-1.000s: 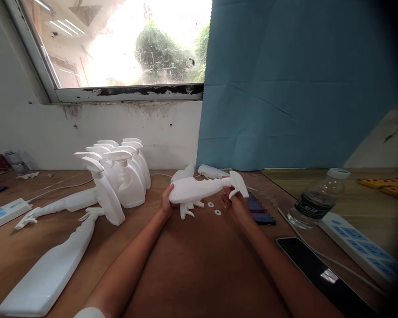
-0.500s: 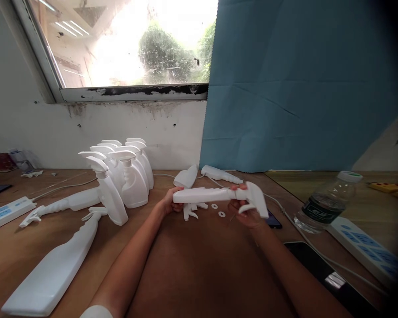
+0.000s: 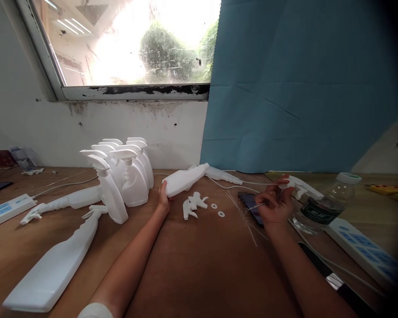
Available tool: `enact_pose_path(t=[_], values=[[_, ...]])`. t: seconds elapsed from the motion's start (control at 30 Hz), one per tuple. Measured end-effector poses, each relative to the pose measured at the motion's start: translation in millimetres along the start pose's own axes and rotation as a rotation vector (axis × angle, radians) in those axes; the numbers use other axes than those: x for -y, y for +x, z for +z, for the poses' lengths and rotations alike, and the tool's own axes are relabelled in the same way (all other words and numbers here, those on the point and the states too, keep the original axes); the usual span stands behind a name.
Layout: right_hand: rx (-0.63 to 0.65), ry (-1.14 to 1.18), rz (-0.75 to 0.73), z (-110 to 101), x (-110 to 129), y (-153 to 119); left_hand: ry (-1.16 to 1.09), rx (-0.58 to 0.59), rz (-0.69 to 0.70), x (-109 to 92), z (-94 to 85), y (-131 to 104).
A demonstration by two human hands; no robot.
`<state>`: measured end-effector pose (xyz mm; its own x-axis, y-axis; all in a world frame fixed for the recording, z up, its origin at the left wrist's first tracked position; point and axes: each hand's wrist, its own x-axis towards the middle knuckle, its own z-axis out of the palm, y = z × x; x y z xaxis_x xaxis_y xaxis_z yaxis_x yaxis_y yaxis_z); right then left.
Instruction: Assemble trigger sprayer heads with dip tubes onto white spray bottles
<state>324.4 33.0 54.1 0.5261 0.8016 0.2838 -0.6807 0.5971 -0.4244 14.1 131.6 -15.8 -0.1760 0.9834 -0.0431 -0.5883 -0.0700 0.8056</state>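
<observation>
My left hand (image 3: 164, 196) grips the base end of a white bottle body (image 3: 185, 177), tilted with its neck up and to the right. On the right, my right hand (image 3: 276, 204) holds a white trigger spray head (image 3: 303, 187), its fingers closed round the collar, and a thin tube points left from that hand. Between the hands lie loose white trigger heads (image 3: 194, 205) and two white rings, the nearer one (image 3: 221, 214) in front of the other (image 3: 214, 206). Thin tubes (image 3: 253, 236) lie beside a phone (image 3: 252, 205).
Several assembled spray bottles (image 3: 132, 181) stand at the left. Another bottle (image 3: 53, 269) lies at the front left. On the right are a water bottle (image 3: 330, 203), a power strip (image 3: 361, 247), a cable and a dark device (image 3: 348, 291). Another bottle (image 3: 223, 175) lies by the wall.
The spray head has come apart from the bottle body and moved right with my right hand. My left hand has shifted slightly left and up, and the bottle now tilts.
</observation>
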Motion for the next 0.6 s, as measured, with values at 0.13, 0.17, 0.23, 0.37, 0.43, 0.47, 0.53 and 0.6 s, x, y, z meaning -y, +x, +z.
enact_pose_path(t=[0.13, 0.17, 0.23, 0.37, 0.43, 0.47, 0.53, 0.6], values=[[0.034, -0.004, 0.029, -9, -1, 4, 0.000, -0.157, 0.135, 6, -0.9, 5], [0.035, -0.038, 0.058, -10, -4, 4, 0.009, -0.163, 0.144, 7, -1.1, 6], [0.028, -0.148, 0.125, -11, -13, 1, 0.029, -0.164, 0.155, 8, -1.3, 7], [0.085, -0.262, 0.312, -11, -40, -7, 0.028, -0.161, 0.156, 10, -1.1, 9], [0.120, -0.266, 0.410, -12, -52, -12, 0.022, -0.161, 0.155, 10, -1.1, 10], [0.128, -0.274, 0.448, -12, -57, -13, 0.022, -0.158, 0.157, 10, -1.2, 10], [0.131, -0.292, 0.499, -14, -64, -16, 0.026, -0.135, 0.168, 10, -2.1, 10], [0.142, -0.285, 0.543, -17, -67, -17, 0.032, -0.100, 0.186, 10, -3.6, 11]])
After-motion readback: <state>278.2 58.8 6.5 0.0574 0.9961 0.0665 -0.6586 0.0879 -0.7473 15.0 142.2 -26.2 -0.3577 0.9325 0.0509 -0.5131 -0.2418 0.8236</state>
